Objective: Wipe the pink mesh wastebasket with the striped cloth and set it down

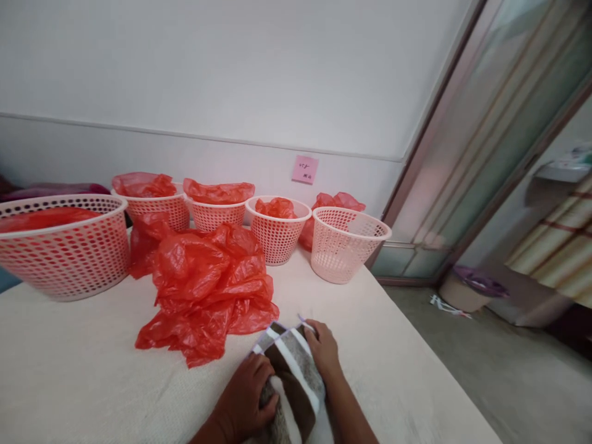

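Striped fuzzy cloth (297, 364) sits between the two hands, on the tabletop (92, 370). Left hand (250, 390) is closed on its left side, thumb on top; from here I see the right hand (322, 346) gripping the far right corner. Looks light, soft, floppy, not fragile; nap should resist slipping, middle probably sags. Best hold: opposite edges. Red plastic bags (213, 277) beyond the left hand look thinner, slicker.

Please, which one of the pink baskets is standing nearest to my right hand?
The basket at the right end of the row. The other baskets stand farther from your right hand and have red plastic inside.
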A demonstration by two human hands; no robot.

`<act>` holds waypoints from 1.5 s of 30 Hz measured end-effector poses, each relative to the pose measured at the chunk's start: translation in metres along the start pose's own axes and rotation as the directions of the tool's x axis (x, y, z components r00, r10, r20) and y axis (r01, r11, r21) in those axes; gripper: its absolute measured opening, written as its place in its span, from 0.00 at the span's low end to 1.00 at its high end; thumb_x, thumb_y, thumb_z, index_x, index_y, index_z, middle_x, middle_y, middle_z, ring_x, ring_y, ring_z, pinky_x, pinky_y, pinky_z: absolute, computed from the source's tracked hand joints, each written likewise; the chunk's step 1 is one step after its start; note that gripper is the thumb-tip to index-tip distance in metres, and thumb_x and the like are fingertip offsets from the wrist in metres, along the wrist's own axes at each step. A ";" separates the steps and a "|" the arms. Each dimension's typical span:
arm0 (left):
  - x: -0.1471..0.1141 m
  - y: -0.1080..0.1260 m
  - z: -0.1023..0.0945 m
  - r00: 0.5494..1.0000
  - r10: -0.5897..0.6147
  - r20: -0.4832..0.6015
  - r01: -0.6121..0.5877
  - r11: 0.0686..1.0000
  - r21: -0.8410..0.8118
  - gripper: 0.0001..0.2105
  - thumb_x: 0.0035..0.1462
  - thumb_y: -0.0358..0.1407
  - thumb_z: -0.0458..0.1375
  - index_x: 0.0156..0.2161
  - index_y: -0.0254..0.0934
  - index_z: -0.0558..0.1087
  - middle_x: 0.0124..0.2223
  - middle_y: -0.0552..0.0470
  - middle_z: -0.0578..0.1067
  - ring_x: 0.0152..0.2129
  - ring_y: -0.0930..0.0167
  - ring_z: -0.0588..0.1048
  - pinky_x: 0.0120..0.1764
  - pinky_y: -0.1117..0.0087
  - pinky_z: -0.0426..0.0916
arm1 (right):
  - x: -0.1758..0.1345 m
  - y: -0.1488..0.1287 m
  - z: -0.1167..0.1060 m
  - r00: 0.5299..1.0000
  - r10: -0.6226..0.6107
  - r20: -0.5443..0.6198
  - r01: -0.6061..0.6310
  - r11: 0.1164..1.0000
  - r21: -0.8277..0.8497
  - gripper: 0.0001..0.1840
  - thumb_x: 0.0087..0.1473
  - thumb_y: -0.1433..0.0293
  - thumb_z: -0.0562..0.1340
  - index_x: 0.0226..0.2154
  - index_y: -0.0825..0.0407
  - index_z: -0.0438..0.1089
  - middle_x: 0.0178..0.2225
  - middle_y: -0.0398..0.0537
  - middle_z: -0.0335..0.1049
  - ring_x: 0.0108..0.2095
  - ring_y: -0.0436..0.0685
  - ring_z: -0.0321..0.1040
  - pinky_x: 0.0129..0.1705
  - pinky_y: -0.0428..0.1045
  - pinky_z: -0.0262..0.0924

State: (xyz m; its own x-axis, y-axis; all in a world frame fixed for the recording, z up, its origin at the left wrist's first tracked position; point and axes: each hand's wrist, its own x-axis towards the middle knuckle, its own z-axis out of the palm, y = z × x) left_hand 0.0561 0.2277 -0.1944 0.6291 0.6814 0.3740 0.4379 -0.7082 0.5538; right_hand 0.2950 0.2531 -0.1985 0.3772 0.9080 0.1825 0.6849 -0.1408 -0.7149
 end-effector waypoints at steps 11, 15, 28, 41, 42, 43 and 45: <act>-0.005 -0.018 -0.004 0.924 -0.239 -0.298 0.193 0.966 -0.174 0.10 0.55 0.36 0.57 0.43 0.39 0.71 0.44 0.46 0.73 0.45 0.59 0.70 0.51 0.50 0.64 | -0.061 -0.068 0.012 0.992 0.072 0.104 -0.095 0.965 0.243 0.29 0.49 0.66 0.60 0.53 0.59 0.67 0.53 0.60 0.69 0.55 0.63 0.66 0.59 0.55 0.56; -0.005 -0.021 -0.001 0.751 -0.520 -0.406 0.397 0.848 -0.352 0.10 0.56 0.38 0.54 0.42 0.38 0.69 0.42 0.45 0.73 0.43 0.57 0.71 0.51 0.44 0.62 | -0.055 -0.074 0.013 0.979 0.073 0.188 -0.131 0.939 0.317 0.32 0.43 0.73 0.59 0.54 0.60 0.65 0.53 0.62 0.69 0.54 0.66 0.65 0.59 0.59 0.55; 0.034 0.004 -0.022 0.557 -0.827 0.072 0.378 0.176 -0.909 0.18 0.50 0.50 0.61 0.37 0.36 0.75 0.36 0.48 0.80 0.36 0.62 0.77 0.41 0.62 0.70 | -0.020 -0.091 0.013 0.931 0.097 0.353 -0.360 0.412 0.837 0.25 0.47 0.61 0.62 0.49 0.51 0.68 0.41 0.48 0.77 0.39 0.59 0.73 0.43 0.52 0.65; 0.035 0.030 -0.057 0.606 -0.605 0.517 0.376 -0.354 -0.856 0.17 0.55 0.42 0.62 0.45 0.33 0.75 0.35 0.44 0.82 0.37 0.61 0.80 0.41 0.63 0.73 | -0.016 -0.101 0.015 0.909 0.153 0.387 -0.374 -0.108 0.921 0.20 0.42 0.66 0.72 0.40 0.50 0.73 0.34 0.47 0.79 0.32 0.56 0.75 0.38 0.50 0.68; 0.035 0.027 -0.057 0.613 -0.639 0.465 0.366 -0.291 -0.884 0.17 0.53 0.41 0.63 0.46 0.34 0.74 0.35 0.45 0.82 0.36 0.62 0.80 0.41 0.63 0.73 | -0.016 -0.102 0.015 0.914 0.141 0.381 -0.372 -0.087 0.924 0.20 0.43 0.65 0.71 0.41 0.50 0.73 0.34 0.47 0.79 0.32 0.56 0.75 0.38 0.50 0.68; 0.035 0.023 -0.057 0.618 -0.674 0.405 0.347 -0.229 -0.910 0.18 0.51 0.39 0.65 0.48 0.36 0.73 0.36 0.47 0.82 0.36 0.62 0.80 0.40 0.63 0.73 | -0.016 -0.102 0.015 0.918 0.133 0.373 -0.368 -0.064 0.928 0.20 0.44 0.66 0.71 0.42 0.50 0.73 0.35 0.47 0.79 0.33 0.56 0.75 0.38 0.49 0.68; 0.035 0.014 -0.059 0.614 -0.729 0.303 0.306 -0.135 -0.942 0.21 0.49 0.36 0.66 0.49 0.40 0.71 0.37 0.50 0.82 0.35 0.65 0.80 0.40 0.65 0.72 | -0.016 -0.101 0.016 0.931 0.122 0.343 -0.344 -0.017 0.939 0.20 0.45 0.66 0.70 0.43 0.50 0.73 0.37 0.46 0.79 0.34 0.55 0.74 0.39 0.49 0.68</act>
State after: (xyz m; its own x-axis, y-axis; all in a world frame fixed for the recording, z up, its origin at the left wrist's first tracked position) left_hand 0.0467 0.2526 -0.1295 0.2619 0.8784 -0.3997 -0.4716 0.4779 0.7411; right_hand 0.2095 0.2593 -0.1397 0.2210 0.9639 -0.1488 -0.7268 0.0610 -0.6841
